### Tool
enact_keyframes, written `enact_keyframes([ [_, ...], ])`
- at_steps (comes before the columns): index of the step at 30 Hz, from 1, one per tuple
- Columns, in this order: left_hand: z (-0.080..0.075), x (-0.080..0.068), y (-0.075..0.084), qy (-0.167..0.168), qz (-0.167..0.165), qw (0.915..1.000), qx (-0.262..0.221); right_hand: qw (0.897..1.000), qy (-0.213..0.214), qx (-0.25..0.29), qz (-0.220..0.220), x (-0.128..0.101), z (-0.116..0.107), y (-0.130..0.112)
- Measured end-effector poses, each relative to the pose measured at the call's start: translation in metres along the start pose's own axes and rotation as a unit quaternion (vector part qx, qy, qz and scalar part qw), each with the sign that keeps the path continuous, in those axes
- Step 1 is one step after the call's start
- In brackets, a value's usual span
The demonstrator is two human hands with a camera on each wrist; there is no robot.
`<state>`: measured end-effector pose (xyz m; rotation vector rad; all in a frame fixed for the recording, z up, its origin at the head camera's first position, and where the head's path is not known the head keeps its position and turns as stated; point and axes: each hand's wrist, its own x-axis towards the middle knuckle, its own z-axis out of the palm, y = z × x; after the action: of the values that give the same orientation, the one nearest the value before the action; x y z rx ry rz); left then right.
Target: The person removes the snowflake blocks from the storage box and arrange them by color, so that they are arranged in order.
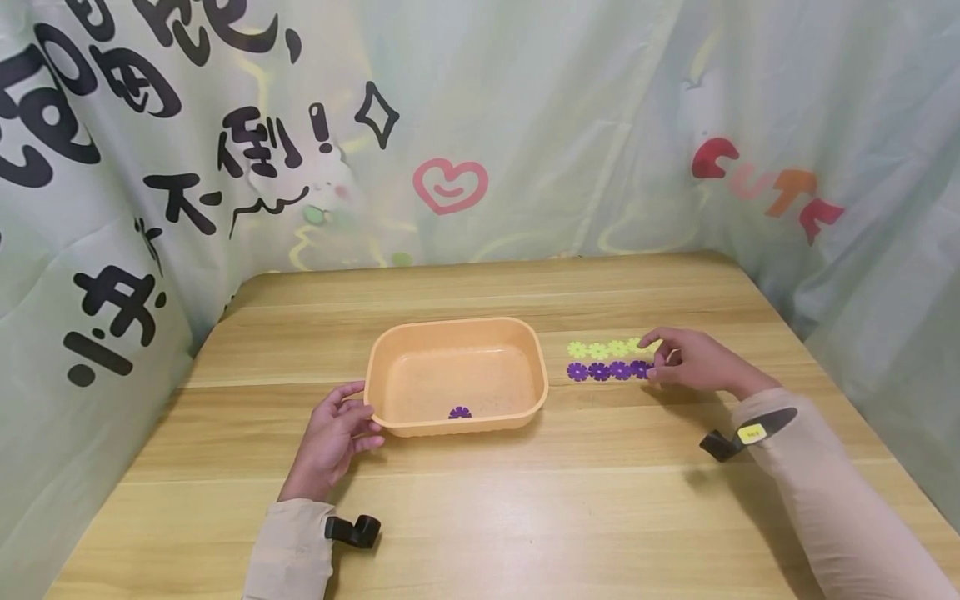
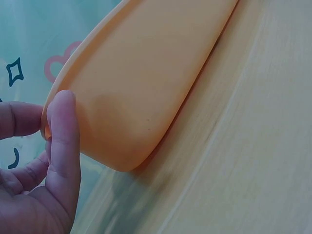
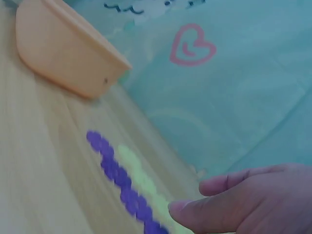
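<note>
An orange plastic basin [image 1: 457, 427] stands on the table, with one purple flower-shaped disc [image 1: 460, 412] in it. My left hand [image 1: 335, 437] grips the basin's left end, its thumb against the outer wall and a finger behind the rim [image 2: 66, 73]. Right of the basin lie two rows of flat notched discs: yellow-green discs [image 1: 597, 350] behind, purple discs [image 1: 598, 372] in front. At the right end of these rows is my right hand [image 1: 697, 360], index fingertip by the yellow-green row and thumb by the purple one. Thumb and finger stand apart with nothing seen between them.
The wooden table [image 1: 480, 508] reaches back to a pale green printed curtain [image 1: 555, 125], which also hangs along both sides. A black wrist mount [image 1: 352, 531] sits on the left sleeve, another mount [image 1: 722, 446] on the right.
</note>
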<state>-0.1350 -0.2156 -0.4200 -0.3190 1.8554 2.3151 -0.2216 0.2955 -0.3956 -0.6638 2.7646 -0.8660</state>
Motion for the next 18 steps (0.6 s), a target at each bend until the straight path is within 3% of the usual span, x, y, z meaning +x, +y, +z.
enact_keyframes([
  [8,0.000,-0.001,0.000,0.002,0.000,1.0000,-0.006,0.999,-0.036,0.028,-0.026,0.022,-0.003,-0.037],
  [18,-0.001,0.000,-0.001,-0.005,0.004,1.0000,0.005,0.991,-0.060,0.009,-0.121,0.057,0.002,-0.078],
])
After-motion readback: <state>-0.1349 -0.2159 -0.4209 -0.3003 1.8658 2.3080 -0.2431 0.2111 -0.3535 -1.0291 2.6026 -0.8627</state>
